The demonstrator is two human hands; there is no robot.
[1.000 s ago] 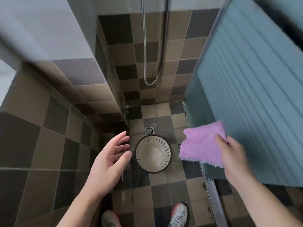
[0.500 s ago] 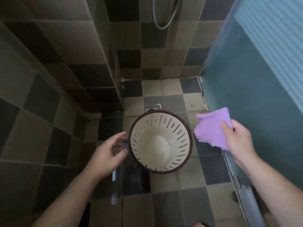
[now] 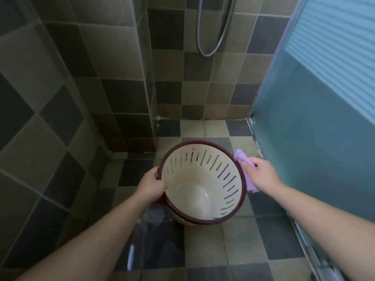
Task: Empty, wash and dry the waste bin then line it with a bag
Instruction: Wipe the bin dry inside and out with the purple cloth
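Note:
A cream waste bin (image 3: 194, 191) with slotted walls and a dark brown rim stands on the tiled shower floor, tilted toward me, with nothing inside. My left hand (image 3: 151, 185) grips its rim on the left side, thumb over the edge. On the right, my right hand (image 3: 260, 174) holds a purple cloth (image 3: 242, 161) pressed against the outside of the bin's rim. The cloth's lower part hangs beside the bin wall.
A glass partition (image 3: 142, 78) rises at the left of the stall. The shower hose (image 3: 211, 49) loops on the back tiled wall. A frosted blue sliding door (image 3: 314, 118) with its metal floor track (image 3: 316, 258) bounds the right side.
I have leaned closer to the bin. My left hand has taken hold of the rim, and my right hand has brought the cloth against the bin's right side.

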